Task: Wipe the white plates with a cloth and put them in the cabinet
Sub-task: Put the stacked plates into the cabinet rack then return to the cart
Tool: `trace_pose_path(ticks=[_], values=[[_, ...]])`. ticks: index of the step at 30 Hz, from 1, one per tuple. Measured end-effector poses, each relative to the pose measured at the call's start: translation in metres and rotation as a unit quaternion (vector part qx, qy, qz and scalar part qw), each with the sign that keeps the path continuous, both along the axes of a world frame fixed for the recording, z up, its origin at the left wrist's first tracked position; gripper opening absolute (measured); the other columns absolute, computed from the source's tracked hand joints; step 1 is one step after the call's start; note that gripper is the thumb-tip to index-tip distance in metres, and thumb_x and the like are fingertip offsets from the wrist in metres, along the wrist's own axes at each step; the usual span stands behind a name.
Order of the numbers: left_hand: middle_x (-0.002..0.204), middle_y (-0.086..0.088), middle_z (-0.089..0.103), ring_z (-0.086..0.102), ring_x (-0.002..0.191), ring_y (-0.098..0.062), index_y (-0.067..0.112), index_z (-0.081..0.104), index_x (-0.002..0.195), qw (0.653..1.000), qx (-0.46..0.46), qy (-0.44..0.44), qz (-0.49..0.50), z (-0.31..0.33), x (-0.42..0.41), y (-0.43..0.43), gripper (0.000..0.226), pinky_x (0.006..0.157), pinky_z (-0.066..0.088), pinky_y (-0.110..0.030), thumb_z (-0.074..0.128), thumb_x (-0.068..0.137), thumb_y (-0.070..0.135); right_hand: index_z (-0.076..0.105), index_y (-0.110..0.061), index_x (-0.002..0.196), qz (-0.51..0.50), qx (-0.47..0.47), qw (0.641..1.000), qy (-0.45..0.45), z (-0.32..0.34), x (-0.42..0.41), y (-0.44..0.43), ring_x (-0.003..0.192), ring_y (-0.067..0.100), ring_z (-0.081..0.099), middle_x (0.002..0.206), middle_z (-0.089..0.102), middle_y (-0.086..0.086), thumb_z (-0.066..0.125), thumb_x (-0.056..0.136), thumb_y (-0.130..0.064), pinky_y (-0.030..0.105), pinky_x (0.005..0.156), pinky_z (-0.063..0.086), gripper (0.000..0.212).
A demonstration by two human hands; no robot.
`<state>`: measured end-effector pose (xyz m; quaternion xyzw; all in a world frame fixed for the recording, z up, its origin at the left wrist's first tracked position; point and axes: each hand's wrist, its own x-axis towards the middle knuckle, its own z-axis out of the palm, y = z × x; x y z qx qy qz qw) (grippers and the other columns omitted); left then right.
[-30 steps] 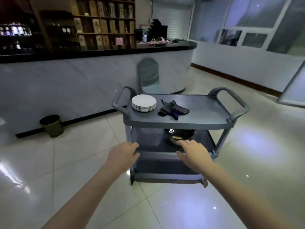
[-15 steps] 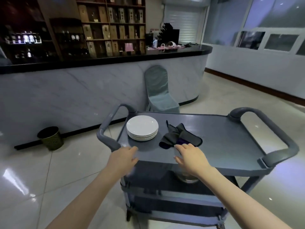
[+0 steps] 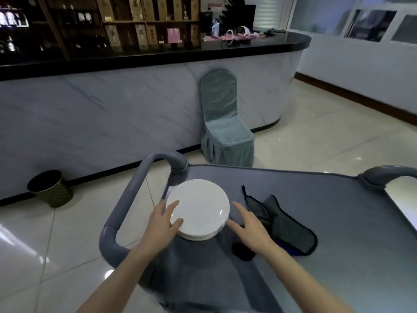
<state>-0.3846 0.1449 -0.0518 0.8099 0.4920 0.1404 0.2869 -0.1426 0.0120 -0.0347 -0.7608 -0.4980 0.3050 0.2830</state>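
Cart top: stack of white plates at left end, by the handle; dark cloth crumpled just right of it. Left hand spread, fingers and thumb lying on the top plate's near-left rim, no grip. Right hand spread at the stack's right edge, over the cloth, holding nothing. Bin on floor by bar; contents too dark. Covered chair beyond cart.
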Motion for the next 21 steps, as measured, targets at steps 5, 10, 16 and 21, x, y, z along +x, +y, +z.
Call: trace_pose_path(ticks=[5,10,16,21], values=[[0.148,-0.007,0.041,0.043,0.131,-0.025,0.03,0.022,0.154,0.992,-0.122,-0.008,-0.017,-0.029,0.012,0.073,0.059,0.109,0.035,-0.038,0.049,0.1,0.028,0.03,-0.056,0.137,-0.044,-0.018,0.989,0.139,-0.029,0.006,0.061,0.115,0.0,0.051,0.125,0.05,-0.032,0.063,0.094,-0.041,0.01,0.088,0.039,0.055],[0.128,0.003,0.039,0.044,0.114,-0.017,0.062,0.01,0.144,0.976,-0.215,-0.018,-0.043,-0.042,0.014,0.092,0.074,0.102,0.038,-0.035,0.052,0.084,0.053,0.01,-0.049,0.153,-0.083,-0.037,0.981,0.173,-0.058,0.003,0.079,0.126,0.011,0.048,0.14,0.043,-0.014,0.063,0.092,-0.045,0.033,0.107,0.041,0.08],[0.121,0.012,0.044,0.046,0.11,-0.003,0.07,0.021,0.136,0.967,-0.244,-0.071,-0.032,-0.036,0.018,0.095,0.072,0.086,0.041,-0.023,0.059,0.076,0.055,0.01,-0.06,0.148,-0.119,-0.019,0.971,0.206,-0.067,0.0,0.082,0.126,0.014,0.05,0.141,0.044,0.0,0.067,0.077,-0.053,0.042,0.105,0.047,0.091],[0.121,0.014,0.043,0.044,0.109,0.005,0.072,0.026,0.132,0.966,-0.244,-0.078,-0.041,-0.031,0.025,0.099,0.068,0.081,0.035,-0.011,0.059,0.075,0.054,0.006,-0.072,0.141,-0.146,-0.007,0.972,0.182,-0.071,-0.002,0.076,0.102,-0.025,0.04,0.125,0.041,-0.005,0.061,0.075,-0.057,-0.004,0.08,0.036,0.087]])
